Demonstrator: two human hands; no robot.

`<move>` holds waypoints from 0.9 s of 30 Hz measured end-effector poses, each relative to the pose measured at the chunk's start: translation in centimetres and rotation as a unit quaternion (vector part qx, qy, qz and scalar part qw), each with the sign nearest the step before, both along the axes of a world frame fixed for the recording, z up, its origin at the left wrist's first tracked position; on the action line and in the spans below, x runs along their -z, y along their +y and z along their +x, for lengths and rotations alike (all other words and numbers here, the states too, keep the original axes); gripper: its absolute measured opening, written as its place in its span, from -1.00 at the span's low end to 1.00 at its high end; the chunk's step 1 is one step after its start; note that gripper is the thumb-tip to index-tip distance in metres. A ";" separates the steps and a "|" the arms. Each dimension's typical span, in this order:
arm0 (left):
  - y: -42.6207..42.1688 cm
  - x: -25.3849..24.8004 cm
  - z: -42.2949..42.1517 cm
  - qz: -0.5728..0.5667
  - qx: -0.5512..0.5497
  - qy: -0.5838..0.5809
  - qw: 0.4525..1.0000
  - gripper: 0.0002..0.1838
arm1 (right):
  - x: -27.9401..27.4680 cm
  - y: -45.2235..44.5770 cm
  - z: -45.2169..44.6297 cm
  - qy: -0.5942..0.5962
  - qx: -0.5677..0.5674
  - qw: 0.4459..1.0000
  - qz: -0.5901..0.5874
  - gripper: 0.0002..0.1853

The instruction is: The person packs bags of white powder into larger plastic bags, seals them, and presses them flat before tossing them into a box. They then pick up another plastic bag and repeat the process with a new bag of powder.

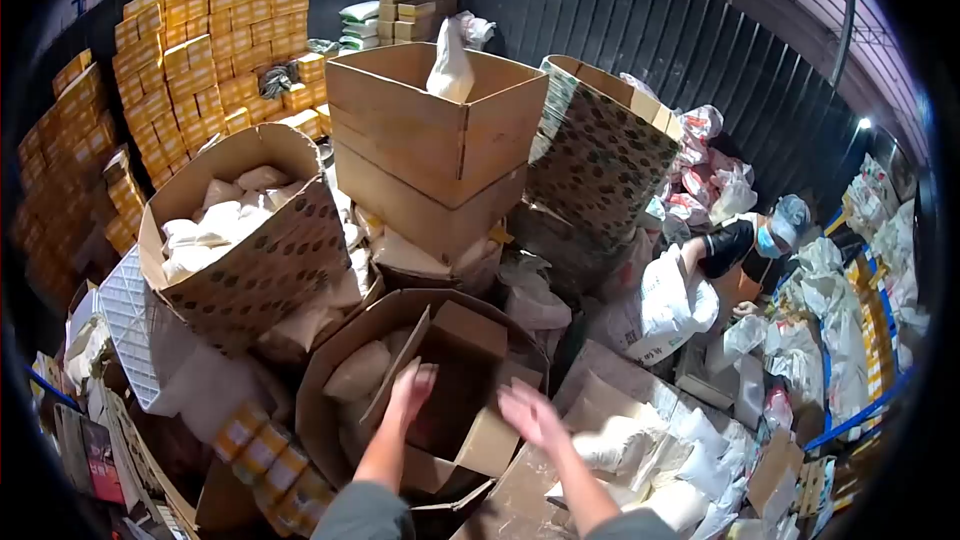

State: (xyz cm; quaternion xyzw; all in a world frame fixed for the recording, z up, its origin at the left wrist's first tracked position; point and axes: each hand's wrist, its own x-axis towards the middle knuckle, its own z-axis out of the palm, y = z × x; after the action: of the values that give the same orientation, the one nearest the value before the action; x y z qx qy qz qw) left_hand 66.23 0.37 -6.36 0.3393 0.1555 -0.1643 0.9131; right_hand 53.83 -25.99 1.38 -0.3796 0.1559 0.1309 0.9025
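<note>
The right hand [532, 415] is spread, fingers extended, beside the right flap [490, 447] of an open carton [472, 328]; contact cannot be confirmed. The left hand [410, 390] is loosely curled at the left flap [397, 365]; whether it pinches the edge cannot be told. The carton sits within the rim of a larger bin [312, 380], flaps raised or splayed, presumably to keep the mouth accessible. Pale bags [358, 372] occupy the bin's left edge, probably bracing the carton. Beyond the bin's far edge stands a tall box [420, 145], apparently raised on filled containers.
</note>
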 end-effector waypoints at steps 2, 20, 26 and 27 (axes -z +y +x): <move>9.5 8.6 -16.6 0.179 0.071 0.194 0.962 -0.67 | 8.4 -1.4 -13.7 0.158 0.052 0.986 -0.011 -0.44; 25.3 18.8 -29.6 0.051 0.387 0.103 0.915 -0.74 | 2.8 4.2 -57.2 0.390 0.203 0.885 -0.154 -0.50; 0.8 -10.4 -7.1 0.207 0.185 -0.286 0.917 -0.79 | -3.0 -3.7 -54.5 0.211 -0.002 0.880 -0.426 -0.54; -1.2 -13.7 -8.2 0.239 0.174 -0.337 0.894 -0.78 | -4.0 -5.0 -56.0 0.221 0.048 0.884 -0.410 -0.55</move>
State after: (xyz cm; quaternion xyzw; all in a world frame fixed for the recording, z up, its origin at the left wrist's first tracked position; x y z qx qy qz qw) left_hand 58.05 -0.86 7.31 0.6040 -0.1879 -0.1540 0.7591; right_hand -2.22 -30.96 5.36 -0.6687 0.4091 0.0929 0.6138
